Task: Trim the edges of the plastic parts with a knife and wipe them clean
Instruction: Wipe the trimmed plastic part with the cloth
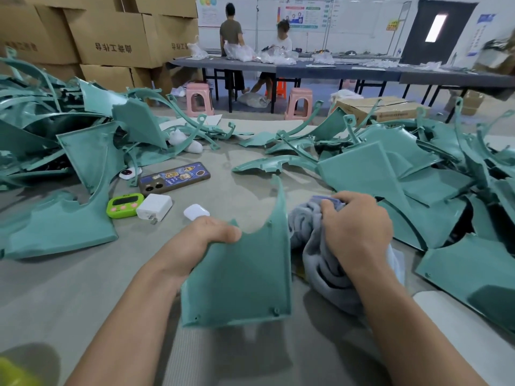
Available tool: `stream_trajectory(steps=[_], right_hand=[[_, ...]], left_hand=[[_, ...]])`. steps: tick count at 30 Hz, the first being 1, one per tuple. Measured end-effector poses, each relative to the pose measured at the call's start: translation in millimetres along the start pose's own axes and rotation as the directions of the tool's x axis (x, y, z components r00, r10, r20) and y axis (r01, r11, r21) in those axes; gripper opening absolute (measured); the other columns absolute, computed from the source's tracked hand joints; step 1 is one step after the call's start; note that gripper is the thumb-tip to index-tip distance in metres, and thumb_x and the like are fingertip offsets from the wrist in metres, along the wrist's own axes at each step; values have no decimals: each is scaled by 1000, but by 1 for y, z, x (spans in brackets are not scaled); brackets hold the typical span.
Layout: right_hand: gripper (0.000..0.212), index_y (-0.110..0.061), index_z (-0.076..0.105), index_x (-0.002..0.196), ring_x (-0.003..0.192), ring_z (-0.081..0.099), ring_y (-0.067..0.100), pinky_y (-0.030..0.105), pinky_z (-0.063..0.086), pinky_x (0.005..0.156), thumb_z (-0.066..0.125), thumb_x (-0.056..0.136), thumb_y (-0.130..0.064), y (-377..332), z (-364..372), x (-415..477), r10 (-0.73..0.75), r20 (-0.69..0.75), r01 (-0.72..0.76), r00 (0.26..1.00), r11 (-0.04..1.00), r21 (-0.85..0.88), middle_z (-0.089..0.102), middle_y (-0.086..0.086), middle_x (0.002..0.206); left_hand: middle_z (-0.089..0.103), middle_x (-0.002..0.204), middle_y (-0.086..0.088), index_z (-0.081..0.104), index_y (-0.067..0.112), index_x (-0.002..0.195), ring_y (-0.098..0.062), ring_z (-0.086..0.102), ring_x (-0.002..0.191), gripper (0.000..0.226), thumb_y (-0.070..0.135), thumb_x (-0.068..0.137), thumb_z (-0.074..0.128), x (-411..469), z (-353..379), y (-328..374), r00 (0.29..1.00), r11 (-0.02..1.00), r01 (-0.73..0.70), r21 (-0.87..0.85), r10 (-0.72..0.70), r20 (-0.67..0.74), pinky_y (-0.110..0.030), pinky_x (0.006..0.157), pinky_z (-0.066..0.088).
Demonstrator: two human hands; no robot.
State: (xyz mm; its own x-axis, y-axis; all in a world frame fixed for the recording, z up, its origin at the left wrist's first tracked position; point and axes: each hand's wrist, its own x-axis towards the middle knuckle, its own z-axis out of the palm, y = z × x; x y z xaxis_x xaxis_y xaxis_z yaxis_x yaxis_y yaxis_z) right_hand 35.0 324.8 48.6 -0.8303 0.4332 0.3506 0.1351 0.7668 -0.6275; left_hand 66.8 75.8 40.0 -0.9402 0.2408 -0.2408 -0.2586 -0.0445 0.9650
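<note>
A teal plastic panel with a curved cut-out at its top stands upright in front of me on the grey table. My left hand grips its upper left edge. Just right of the panel, my right hand is closed on a bunched grey-blue cloth that touches the panel's right edge. No knife shows in this view.
Piles of teal plastic parts lie at the left and right. A phone, green timer, white charger and earbud case sit mid-table. Two people work at a far table beyond pink stools and cardboard boxes.
</note>
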Motion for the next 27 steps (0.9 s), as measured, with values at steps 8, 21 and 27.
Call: stream_trajectory(steps=[8,21,27], right_hand=[[41,-19,68,127,116,57,20,25,35,106,72,87,-20,-10,-28,-17,-410,-222,425,884,905,21,68,2,124],[25,-15,73,88,44,62,11,16,38,33,54,103,-8,-32,11,-48,-102,579,-410,809,608,680,73,5,68],[29,-5,68,94,51,56,37,30,41,45,56,105,-29,-22,16,-36,86,553,-503,829,545,670,67,34,80]], left_hand=[[72,91,-29,72,4,93,-30,72,70,10,12,88,67,6,12,1,957,969,-110,-220,43,-287,-30,56,55],[77,82,-8,81,20,82,-11,72,84,22,39,71,82,12,14,-6,832,938,-279,208,344,-436,-37,74,58],[79,97,-4,81,25,92,-21,76,88,25,3,86,72,12,15,-10,956,968,-236,85,247,-157,-20,67,55]])
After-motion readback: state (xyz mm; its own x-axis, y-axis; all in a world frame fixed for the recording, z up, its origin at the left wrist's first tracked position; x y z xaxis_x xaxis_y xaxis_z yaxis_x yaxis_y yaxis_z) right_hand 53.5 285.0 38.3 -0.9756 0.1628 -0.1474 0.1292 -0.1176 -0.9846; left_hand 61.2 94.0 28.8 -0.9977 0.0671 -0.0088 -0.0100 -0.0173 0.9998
